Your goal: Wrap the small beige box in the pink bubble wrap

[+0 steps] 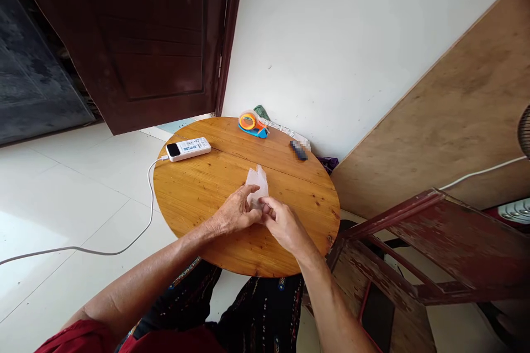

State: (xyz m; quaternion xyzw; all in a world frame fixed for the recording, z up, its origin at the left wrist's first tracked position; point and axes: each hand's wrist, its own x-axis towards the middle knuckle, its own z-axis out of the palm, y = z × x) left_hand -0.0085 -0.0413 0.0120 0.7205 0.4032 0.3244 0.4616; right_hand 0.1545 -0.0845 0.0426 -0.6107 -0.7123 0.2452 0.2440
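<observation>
A thin, crumpled, whitish translucent sheet [257, 178] lies over the middle of the round wooden table [190, 193], its ragged end pointing away from me. I cannot tell whether it is tissue or plastic. My right hand [286, 226] pinches its near end, with the fingers bent and pressed together. My left hand [236, 212] is beside it on the left, index finger reaching over the sheet's edge and thumb stretched toward the right fingertips; the two stand apart. The sheet's nearest part is hidden behind the fingers.
A white power bank [189, 149] with a cable [149, 198] sits at the left rim. An orange and blue tape dispenser [252, 123] stands at the back, near a blurred dark object [298, 150]. To the right is a worn wooden chair [447, 248]; a white wall [331, 38] rises behind.
</observation>
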